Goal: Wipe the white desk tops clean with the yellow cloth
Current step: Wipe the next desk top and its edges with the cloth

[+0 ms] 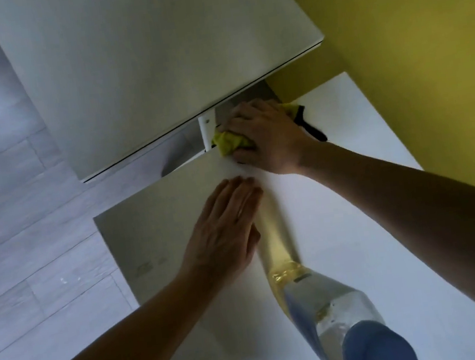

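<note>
Two white desk tops fill the view, a near one (339, 212) under my arms and a far one (141, 66) beyond a narrow gap. My right hand (267, 137) presses the crumpled yellow cloth (230, 143) onto the far edge of the near desk, by the gap; the fingers curl over the cloth. The cloth's black-trimmed end (305, 120) sticks out to the right of the hand. My left hand (224, 232) lies flat on the near desk with straight fingers, just in front of the right hand.
A clear plastic bottle (336, 311) with a blue cap and yellowish liquid lies on the near desk at the lower right. A white desk leg (206, 132) stands in the gap. A yellow wall (407, 39) runs along the right; grey plank floor (15, 207) lies left.
</note>
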Demonstrator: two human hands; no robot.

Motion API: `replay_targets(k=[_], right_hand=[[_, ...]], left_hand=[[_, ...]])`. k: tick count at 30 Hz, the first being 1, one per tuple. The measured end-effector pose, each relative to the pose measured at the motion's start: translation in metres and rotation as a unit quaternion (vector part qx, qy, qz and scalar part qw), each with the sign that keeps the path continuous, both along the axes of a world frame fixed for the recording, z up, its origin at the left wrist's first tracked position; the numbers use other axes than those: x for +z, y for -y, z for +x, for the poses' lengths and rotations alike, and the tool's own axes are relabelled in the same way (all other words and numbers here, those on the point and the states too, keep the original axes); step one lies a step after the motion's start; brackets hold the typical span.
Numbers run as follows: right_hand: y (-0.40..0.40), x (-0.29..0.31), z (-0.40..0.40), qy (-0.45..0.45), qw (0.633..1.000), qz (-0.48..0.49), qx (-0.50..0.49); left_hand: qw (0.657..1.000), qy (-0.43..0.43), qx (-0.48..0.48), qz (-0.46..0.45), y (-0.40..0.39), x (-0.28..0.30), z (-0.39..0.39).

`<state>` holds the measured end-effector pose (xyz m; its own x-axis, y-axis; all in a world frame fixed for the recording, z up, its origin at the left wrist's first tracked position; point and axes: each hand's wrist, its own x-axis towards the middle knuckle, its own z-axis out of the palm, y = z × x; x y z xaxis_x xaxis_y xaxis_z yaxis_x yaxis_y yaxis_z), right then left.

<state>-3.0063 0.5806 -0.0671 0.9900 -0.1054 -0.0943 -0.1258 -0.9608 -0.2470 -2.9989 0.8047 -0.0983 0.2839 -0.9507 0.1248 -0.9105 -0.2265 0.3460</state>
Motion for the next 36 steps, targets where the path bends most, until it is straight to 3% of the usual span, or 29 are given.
replay_targets(k=[2, 6, 9, 16, 19, 22, 24, 30, 36], right_hand=[[0.028, 0.0, -0.013, 0.002, 0.999, -0.02, -0.036], [0.106, 0.002, -0.049, 0.025, 0.976, -0.054, -0.208], [0.115, 0.003, -0.05, 0.013, 0.959, -0.062, -0.276], [0.014, -0.009, -0.018, 0.061, 0.993, 0.001, -0.103], [0.031, -0.012, -0.024, 0.065, 0.991, -0.019, -0.115], [0.087, -0.012, -0.046, 0.066, 0.948, -0.079, -0.3], [0.111, -0.012, -0.054, 0.072, 0.912, -0.059, -0.399], [0.112, -0.014, -0.052, 0.091, 0.876, -0.01, -0.473], [0.087, -0.016, -0.115, 0.118, 0.836, 0.003, -0.535]], left_hand=[[1.0, 0.007, -0.001, -0.001, 0.0, -0.003, 0.001], [1.0, 0.029, -0.007, -0.003, 0.004, -0.002, -0.001], [0.999, 0.039, -0.002, 0.002, 0.008, 0.002, -0.003], [0.997, 0.079, 0.003, -0.003, 0.009, 0.004, -0.003], [0.997, 0.082, -0.015, -0.01, 0.019, 0.006, 0.003], [0.997, 0.07, -0.028, -0.017, 0.033, 0.008, 0.011], [0.997, 0.056, -0.044, -0.031, 0.042, 0.008, 0.011], [0.986, 0.023, -0.164, -0.013, 0.112, 0.003, -0.001], [0.981, 0.044, -0.191, -0.012, 0.14, -0.007, 0.002]])
